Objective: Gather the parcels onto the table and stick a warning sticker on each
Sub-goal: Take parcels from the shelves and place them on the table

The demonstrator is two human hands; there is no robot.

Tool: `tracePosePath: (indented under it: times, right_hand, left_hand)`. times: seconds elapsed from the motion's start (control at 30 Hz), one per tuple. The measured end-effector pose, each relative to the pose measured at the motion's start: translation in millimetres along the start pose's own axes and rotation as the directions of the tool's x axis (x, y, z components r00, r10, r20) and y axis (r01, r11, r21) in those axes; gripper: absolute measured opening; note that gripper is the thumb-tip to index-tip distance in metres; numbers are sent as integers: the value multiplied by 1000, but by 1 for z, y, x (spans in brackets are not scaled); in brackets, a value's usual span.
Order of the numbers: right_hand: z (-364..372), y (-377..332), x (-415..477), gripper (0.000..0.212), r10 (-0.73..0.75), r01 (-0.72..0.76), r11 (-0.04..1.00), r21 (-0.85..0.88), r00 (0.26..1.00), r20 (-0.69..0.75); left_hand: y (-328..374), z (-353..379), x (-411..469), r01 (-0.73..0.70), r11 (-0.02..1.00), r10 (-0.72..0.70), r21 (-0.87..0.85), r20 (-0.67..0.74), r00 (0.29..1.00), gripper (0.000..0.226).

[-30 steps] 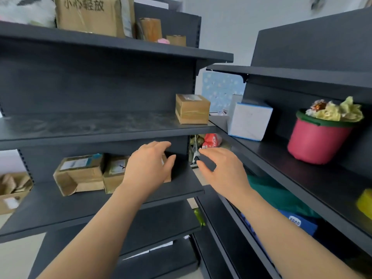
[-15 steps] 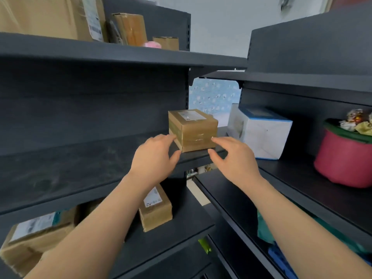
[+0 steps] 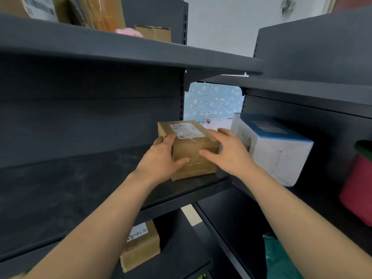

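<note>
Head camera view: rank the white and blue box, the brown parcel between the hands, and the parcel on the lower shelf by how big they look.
1. White and blue box, largest.
2. Brown parcel and lower-shelf parcel look alike; the lower one is partly hidden by an arm, so no ranking.

I see a brown parcel [image 3: 194, 150] with a white label sitting at the right end of the dark middle shelf [image 3: 84, 190]. On the adjoining shelf [image 3: 314, 200], at three o'clock, stand a white-and-blue box [image 3: 279, 158] and a red tub [image 3: 357, 190]. Another labelled parcel [image 3: 142, 245] lies on the lower shelf [image 3: 181, 256] at six o'clock.
</note>
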State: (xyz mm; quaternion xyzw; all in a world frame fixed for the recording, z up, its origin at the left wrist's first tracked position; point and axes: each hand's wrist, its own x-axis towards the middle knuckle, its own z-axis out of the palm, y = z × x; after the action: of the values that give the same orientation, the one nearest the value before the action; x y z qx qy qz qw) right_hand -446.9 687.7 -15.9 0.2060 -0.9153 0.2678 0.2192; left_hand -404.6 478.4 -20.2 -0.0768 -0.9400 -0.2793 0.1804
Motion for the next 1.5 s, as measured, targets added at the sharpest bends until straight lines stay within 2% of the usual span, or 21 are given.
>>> tracePosePath:
  times: [0.13,0.27,0.37,0.53,0.87,1.03,1.17,1.37,1.5]
  right_hand:
    - [12,13,14,77,-40,25,989,146,994,101]
    - [17,17,13,80,-55,47,990,129,997,58]
    - [11,13,9,80,-44,40,983,179,999,13]
    - [-11,-1,-17,78,-20,37,987,156,994,-107]
    - [-58,-49,-126,74,181,-168,983,71,949,-259]
    - [-72,-85,-209,75,308,-326,946,4,889,-340]
    - [-87,-109,-283,74,415,-463,885,-49,831,-372]
    - [-122,-143,-397,74,539,-663,737,-132,694,-478]
    - [-150,-168,-464,73,575,-743,654,-139,608,-547]
  left_hand:
    - [-8,13,10,53,994,-52,-96,16,999,90]
    - [-9,20,10,44,990,-52,-132,-55,997,88]
    - [-4,17,7,18,985,-35,-169,-94,995,88]
    - [11,8,-7,-86,970,50,-227,-158,986,87]
    - [42,3,-66,-278,877,282,-391,-49,958,85]
    - [57,2,-120,-347,815,403,-464,23,915,83]
    - [78,14,-170,-339,756,482,-560,124,868,83]
    - [131,33,-250,-344,645,630,-682,221,744,82]
    - [170,42,-302,-346,573,715,-743,247,654,83]
